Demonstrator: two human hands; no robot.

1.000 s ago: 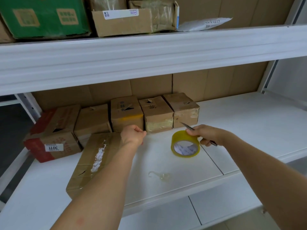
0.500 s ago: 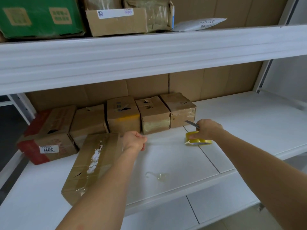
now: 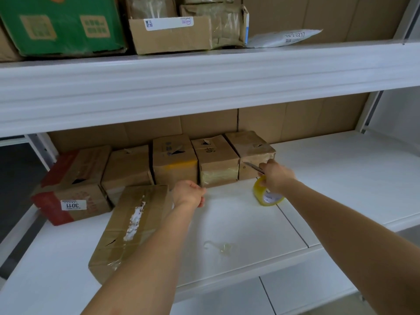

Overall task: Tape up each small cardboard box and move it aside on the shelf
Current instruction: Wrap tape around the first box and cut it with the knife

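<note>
A long taped cardboard box (image 3: 131,226) lies flat at the front left of the white shelf (image 3: 341,178). My left hand (image 3: 188,193) hovers as a fist at that box's far right corner, and I see nothing in it. Several small cardboard boxes stand in a row at the back, among them one in the middle (image 3: 216,162) and the rightmost (image 3: 252,148). My right hand (image 3: 276,176) holds a thin knife (image 3: 252,166) and grips the top rim of a yellow tape roll (image 3: 267,197). The roll rests tilted on the shelf just in front of the rightmost box.
A bigger box with red sides and a white label (image 3: 72,185) stands at the far left. A crumpled scrap of clear tape (image 3: 223,246) lies near the shelf's front edge. The upper shelf (image 3: 204,76) overhangs, loaded with a green carton (image 3: 61,23) and brown boxes (image 3: 170,35).
My right hand carried the tape roll back and to the right, towards the rightmost small box, and it now rests tilted there. My left hand has hardly moved.
</note>
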